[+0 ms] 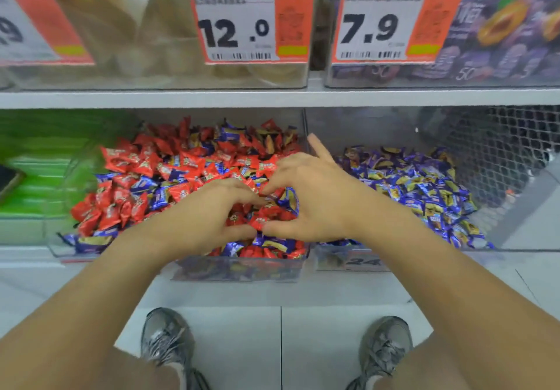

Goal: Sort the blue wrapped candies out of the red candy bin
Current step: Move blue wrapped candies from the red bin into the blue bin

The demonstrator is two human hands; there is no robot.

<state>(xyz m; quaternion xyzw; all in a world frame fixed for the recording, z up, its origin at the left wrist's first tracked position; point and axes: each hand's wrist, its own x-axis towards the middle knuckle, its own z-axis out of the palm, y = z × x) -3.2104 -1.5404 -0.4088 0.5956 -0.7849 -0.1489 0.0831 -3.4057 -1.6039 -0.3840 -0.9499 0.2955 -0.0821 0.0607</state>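
The red candy bin [178,263], a clear box on the lower shelf, holds red wrapped candies [127,159] mixed with blue wrapped candies [159,197]. Both hands are down in the pile near its front. My left hand [206,216] has its fingers and thumb curved over red candies, and whether it grips any is unclear. My right hand [312,195] touches it fingertip to fingertip, one finger pointing up. A blue candy [290,200] sits tucked under its curled fingers against the palm. To the right stands the blue candy bin [339,260], filled with blue candies [418,183].
A green bin [36,159] sits left of the red bin. The upper shelf edge [272,98] runs just above, carrying clear bins with price tags 12.0 [239,22] and 7.9 [378,22]. A wire mesh [500,135] backs the blue bin. My shoes [166,341] stand on the tiled floor.
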